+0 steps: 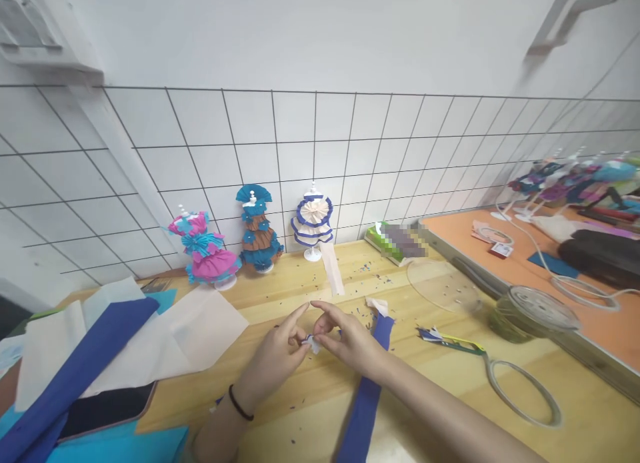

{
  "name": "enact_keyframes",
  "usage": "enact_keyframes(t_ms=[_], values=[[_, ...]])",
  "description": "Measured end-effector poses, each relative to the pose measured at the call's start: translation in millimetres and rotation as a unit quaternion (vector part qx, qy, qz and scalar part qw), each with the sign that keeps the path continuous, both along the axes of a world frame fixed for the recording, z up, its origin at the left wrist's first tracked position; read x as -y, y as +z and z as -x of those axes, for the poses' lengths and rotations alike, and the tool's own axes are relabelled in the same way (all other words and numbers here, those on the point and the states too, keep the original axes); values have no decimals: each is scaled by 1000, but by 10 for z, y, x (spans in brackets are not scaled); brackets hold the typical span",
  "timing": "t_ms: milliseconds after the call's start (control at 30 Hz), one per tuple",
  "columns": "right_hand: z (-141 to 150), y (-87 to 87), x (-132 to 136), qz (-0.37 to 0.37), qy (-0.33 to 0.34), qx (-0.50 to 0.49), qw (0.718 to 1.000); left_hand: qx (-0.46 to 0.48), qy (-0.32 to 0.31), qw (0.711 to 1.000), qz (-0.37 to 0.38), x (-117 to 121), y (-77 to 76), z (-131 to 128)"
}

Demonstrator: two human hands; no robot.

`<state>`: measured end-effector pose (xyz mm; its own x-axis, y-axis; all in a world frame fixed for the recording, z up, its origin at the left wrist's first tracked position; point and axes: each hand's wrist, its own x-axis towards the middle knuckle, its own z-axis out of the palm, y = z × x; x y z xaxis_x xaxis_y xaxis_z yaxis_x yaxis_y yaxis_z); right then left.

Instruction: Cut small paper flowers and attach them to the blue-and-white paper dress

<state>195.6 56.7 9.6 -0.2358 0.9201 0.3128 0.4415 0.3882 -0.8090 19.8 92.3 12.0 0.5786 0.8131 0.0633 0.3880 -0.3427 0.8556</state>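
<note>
My left hand (275, 356) and my right hand (345, 336) meet over the wooden table (310, 410). Both pinch a small folded piece of white and blue paper (313, 342) between fingertips. A black band circles my left wrist. A long dark blue paper strip (367, 390) runs under my right forearm toward the near edge. Behind stand three small mannequins in paper dresses: a pink and blue one (205, 253), a teal and brown one (257, 233), and a white one with blue trim (313, 224).
Sheets of cream paper (190, 333) and blue paper (75, 376) lie at left. Scissors (500, 370) lie at right, near a clear round lid (443, 286) and a jar (530, 313). A wire grid (350, 156) backs the table. An orange table (550, 276) holds more dressed mannequins.
</note>
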Motion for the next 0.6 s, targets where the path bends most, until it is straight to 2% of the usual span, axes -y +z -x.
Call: enact_keyframes(t_ms=[200,300,433,500,600], values=[[53,-92,54,43,-8,-7,999,-13,-10,992,122,-7,13,33],[104,-158,72,59,-13,16,998,-37,-8,987,159,-19,10,37],[154,-191,110,62,-21,49,997,-73,3,983,171,-44,-68,42],[131,-153,152,58,-30,67,996,-100,0,981,164,-52,-113,50],[-43,-39,271,46,-56,90,993,-166,6,980,114,-45,-130,58]])
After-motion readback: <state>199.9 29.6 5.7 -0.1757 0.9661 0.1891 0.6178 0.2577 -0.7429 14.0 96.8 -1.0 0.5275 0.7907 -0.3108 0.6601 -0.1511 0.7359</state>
